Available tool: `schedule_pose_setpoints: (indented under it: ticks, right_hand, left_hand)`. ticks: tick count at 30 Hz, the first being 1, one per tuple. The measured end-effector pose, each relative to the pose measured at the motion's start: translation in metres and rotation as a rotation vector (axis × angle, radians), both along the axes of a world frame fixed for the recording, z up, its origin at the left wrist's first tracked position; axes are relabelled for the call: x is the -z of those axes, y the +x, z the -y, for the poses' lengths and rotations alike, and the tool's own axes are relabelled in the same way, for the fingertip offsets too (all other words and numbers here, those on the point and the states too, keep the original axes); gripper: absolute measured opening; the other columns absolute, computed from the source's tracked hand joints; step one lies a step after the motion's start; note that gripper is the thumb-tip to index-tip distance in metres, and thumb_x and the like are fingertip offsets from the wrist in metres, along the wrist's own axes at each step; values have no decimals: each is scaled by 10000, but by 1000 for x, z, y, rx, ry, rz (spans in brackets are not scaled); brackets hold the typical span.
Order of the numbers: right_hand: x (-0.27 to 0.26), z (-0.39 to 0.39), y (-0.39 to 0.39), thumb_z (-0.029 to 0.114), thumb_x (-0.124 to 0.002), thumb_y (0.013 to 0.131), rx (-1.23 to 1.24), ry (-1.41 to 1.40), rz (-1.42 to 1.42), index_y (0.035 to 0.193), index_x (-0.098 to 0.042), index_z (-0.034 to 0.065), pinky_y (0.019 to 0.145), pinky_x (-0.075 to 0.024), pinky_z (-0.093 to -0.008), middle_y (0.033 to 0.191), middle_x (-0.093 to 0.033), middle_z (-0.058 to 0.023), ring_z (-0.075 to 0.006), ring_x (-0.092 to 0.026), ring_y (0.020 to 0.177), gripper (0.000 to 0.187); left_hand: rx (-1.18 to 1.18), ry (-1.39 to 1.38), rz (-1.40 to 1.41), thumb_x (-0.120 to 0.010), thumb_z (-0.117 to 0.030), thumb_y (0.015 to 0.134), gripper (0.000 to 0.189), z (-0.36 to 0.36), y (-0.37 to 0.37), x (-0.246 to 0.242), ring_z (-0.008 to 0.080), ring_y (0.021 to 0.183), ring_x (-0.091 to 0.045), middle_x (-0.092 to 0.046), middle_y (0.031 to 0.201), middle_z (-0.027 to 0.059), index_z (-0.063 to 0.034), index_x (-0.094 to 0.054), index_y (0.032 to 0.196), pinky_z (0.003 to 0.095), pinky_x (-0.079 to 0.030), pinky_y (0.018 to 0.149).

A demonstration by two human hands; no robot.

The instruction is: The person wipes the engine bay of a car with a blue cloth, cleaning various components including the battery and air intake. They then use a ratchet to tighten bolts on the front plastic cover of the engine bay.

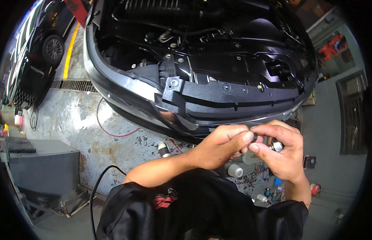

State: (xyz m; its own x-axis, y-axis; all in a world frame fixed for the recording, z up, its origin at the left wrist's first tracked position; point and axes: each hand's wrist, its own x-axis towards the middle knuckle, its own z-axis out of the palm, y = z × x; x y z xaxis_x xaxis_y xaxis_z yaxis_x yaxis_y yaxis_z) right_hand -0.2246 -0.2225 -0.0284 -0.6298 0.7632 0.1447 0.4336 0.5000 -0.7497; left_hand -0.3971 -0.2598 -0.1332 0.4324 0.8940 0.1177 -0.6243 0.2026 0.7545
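Observation:
My left hand [223, 147] pinches a small black piece [254, 138] between thumb and fingers; it may be a plastic clip, but the fingers cover most of it. At the same piece are the thumb and forefinger of my right hand [283, 153]. A shiny metal part [276, 145], perhaps a tool's end, shows inside the curl of that hand. Both hands are in front of the bumper of a dark car [126, 96] with its engine bay exposed. Along the bay's front edge runs a black plastic radiator cover [210, 93] with several fastener holes.
A grey metal cabinet [48, 168] stands at the left, beside a black hose [94, 192]. On the floor lie a red hose [114, 135], a white container [235, 170] and several bottles [261, 198]. Another car [36, 60] is parked far left, beyond a floor grate [75, 85].

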Motion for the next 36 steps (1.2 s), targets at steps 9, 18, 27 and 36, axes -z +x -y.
schedule_pose_setpoints:
  ticks: [9, 18, 27, 36]
  right_hand:
    - [26, -1, -13, -42, -765, 761, 32, 146, -77, 1024, -720, -42, 715, -558, -307, 898, -715, -159, -230, -715, 816, 267]
    - [24, -12, -17, -47, -770, 689, -14, 227, -75, 935, -703, -19, 674, -564, -310, 884, -713, -146, -230, -710, 755, 256]
    - [9, -28, -17, -48, -740, 757, 41, 397, 117, 974, -671, -28, 650, -545, -334, 865, -689, -155, -266, -693, 723, 228]
    - [14, -59, -50, -20, -735, 798, -108, 564, 257, 993, -643, 10, 581, -528, -352, 865, -659, -120, -281, -654, 664, 218]
  left_hand:
    - [10, 9, -70, -446, -363, 1085, 391, -4, -14, 19, 28, 636, -400, -456, 710, -56, -81, -555, 839, 219, -346, 557]
    - [1, 109, -198, -449, -368, 1085, 446, -11, -28, 8, 61, 684, -477, -549, 763, -19, -29, -630, 858, 258, -420, 620]
    - [-756, 334, -1356, -734, -343, 895, 348, -18, -126, 18, 288, 735, -712, -723, 842, 167, 4, -743, 924, 387, -541, 676]
    - [-333, 119, -1845, -779, -488, 801, 512, -36, -151, -5, 338, 733, -712, -686, 690, 171, 19, -723, 837, 433, -556, 708]
